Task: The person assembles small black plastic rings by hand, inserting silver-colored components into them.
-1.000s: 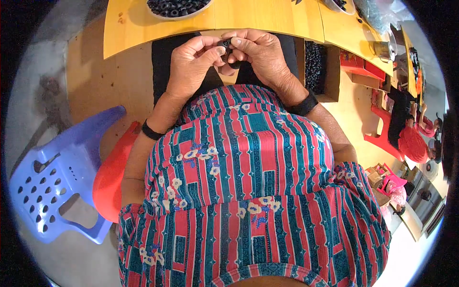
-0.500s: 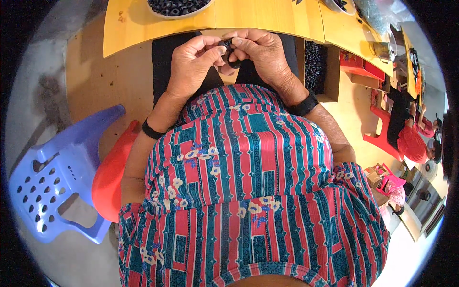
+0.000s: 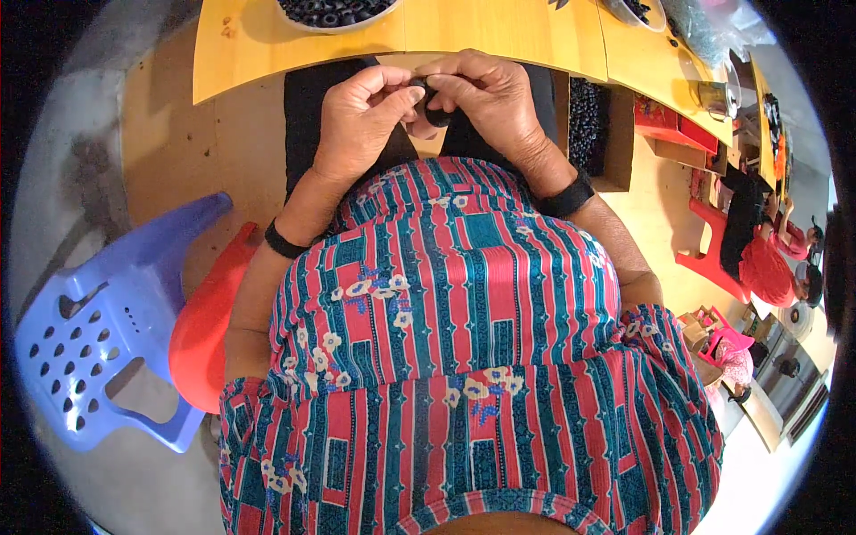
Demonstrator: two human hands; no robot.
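Close together, just past the table's near edge and above my lap, my left hand [image 3: 355,123] and my right hand [image 3: 496,105] work on a small black round part [image 3: 437,117]. Thumb and forefinger of my left hand are closed in a pinch at its left side. The right fingers are curled and pinch from the other side. Fingers cover much of the part, so I cannot tell whether it is one piece or two joined. A white bowl [image 3: 343,28] on the yellow wooden table [image 3: 481,31] holds many small black rings.
Under the table at right stands a cardboard box [image 3: 619,147] of small dark pieces, beside a red box [image 3: 673,125]. Another bowl [image 3: 655,18] sits at the table's far right. A blue plastic chair [image 3: 107,330] is at my left. People in red [image 3: 769,272] sit farther right.
My fingers have shifted slightly on the black part, and the right thumb covers more of it. Both hands stay in nearly the same place.
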